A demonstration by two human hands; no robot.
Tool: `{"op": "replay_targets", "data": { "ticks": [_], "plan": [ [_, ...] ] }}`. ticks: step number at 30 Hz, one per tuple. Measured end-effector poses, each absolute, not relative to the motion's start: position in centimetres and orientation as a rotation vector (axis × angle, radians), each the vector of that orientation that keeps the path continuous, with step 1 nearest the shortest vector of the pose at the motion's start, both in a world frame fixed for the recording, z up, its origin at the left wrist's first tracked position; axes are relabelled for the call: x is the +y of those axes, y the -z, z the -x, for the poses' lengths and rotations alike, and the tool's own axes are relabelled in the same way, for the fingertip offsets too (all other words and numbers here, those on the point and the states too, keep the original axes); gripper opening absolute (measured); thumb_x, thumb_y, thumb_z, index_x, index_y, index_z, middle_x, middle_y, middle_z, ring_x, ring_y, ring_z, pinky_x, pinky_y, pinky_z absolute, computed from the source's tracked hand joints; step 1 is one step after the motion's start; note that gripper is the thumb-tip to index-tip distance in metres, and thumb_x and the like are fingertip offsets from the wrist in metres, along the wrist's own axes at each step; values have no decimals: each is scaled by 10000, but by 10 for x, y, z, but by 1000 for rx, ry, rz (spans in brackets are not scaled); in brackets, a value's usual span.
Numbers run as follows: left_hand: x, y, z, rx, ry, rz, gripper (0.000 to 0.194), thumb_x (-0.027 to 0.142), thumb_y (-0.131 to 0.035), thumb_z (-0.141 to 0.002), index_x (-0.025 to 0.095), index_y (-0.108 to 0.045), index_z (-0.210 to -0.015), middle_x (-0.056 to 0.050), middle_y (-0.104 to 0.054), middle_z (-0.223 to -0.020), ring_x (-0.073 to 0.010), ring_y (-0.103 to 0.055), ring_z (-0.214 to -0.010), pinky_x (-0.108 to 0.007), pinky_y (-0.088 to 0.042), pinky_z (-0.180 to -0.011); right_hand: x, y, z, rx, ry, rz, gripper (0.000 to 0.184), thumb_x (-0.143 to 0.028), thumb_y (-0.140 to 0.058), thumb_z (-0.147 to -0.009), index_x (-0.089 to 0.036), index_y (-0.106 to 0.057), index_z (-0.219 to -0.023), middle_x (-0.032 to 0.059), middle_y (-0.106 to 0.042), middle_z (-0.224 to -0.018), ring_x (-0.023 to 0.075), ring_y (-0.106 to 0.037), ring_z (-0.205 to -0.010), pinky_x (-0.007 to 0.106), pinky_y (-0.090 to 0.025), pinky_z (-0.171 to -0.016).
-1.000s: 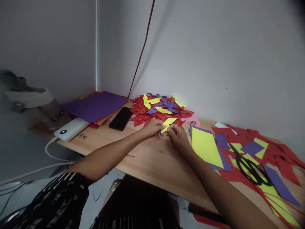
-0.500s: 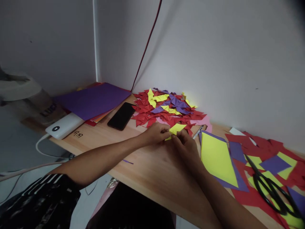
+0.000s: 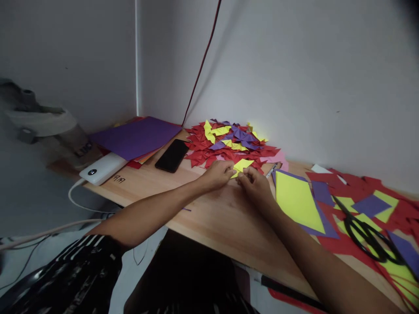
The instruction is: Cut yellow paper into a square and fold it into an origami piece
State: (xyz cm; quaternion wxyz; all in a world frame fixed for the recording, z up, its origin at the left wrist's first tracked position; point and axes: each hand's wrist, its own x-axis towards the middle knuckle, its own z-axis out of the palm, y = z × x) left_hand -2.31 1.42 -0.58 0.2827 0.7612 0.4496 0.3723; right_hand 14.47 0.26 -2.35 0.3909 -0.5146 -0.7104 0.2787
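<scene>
A small folded yellow paper piece point(image 3: 241, 166) is pinched between both my hands over the wooden table point(image 3: 209, 218). My left hand point(image 3: 218, 174) grips its left side with closed fingers. My right hand point(image 3: 257, 185) holds its right side, fingers curled. Just behind them lies a heap of folded red, purple and yellow paper pieces point(image 3: 229, 146) against the wall.
A black phone point(image 3: 172, 155), a white power bank point(image 3: 103, 168) with its cable and a stack of purple sheets point(image 3: 137, 136) lie at the left. A yellow sheet point(image 3: 296, 200), coloured scraps and black scissors point(image 3: 368, 233) lie at the right. A pen point(image 3: 271, 170) sits by the heap.
Both hands stay together on the yellow piece with small finger shifts. The view has swung slightly, moving everything a little in the frame.
</scene>
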Motion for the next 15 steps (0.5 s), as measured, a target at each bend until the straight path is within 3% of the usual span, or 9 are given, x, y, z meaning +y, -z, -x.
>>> {"op": "replay_targets", "data": {
  "ticks": [9, 15],
  "plan": [
    [14, 4, 26, 1107, -934, -1865, 255, 210, -493, -815, 179, -424, -571, 37, -458, -498, -102, -404, -480, -237, -245, -486, 2, 25, -144, -1809, -737, 1217, 189, -383, -509, -843, -208, -522, -772, 8, -591, -717, 171, -540, -686, 311, -411, -685],
    [23, 10, 27, 946, -752, -1568, 189, 165, -415, -834, 156, -501, -666, 4, -579, -544, -75, -471, -392, -195, -277, -405, 2, 26, -143, -1684, -913, 1167, 193, -402, -541, -836, -211, -531, -858, -6, -588, -706, 155, -519, -607, 287, -391, -597]
  ]
}}
